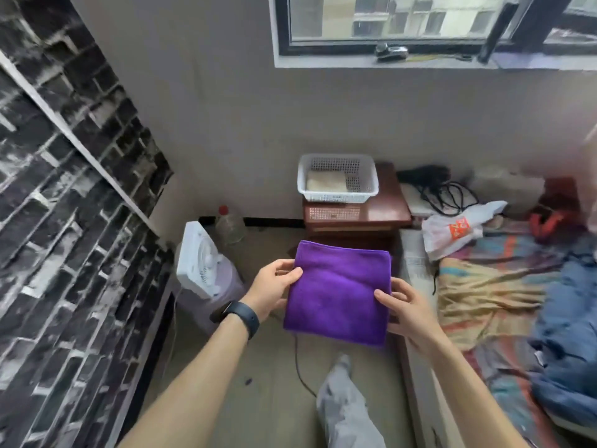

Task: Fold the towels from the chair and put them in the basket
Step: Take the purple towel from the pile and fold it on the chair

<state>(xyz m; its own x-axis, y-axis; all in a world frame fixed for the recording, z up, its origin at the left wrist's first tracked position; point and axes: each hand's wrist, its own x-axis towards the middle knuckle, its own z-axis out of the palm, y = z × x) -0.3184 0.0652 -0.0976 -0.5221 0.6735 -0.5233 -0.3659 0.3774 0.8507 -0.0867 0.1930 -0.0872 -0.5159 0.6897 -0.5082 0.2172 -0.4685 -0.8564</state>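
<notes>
A folded purple towel [339, 291] hangs in the air in front of me, held flat between both hands. My left hand [274, 291] grips its left edge, thumb on top. My right hand [408, 310] grips its right edge near the lower corner. Beyond it, a white perforated basket [368, 185] stands on a brown bedside table [384, 211] against the wall. A folded cream towel [326, 182] lies inside the basket at its left side. The chair is not in view.
A white fan [198, 258] and a plastic bottle [229, 224] stand on the floor at the left. A bed [491, 286] with a patterned sheet, a white plastic bag [455, 229], black cables and blue cloth is on the right. My grey trouser leg [342, 405] is below.
</notes>
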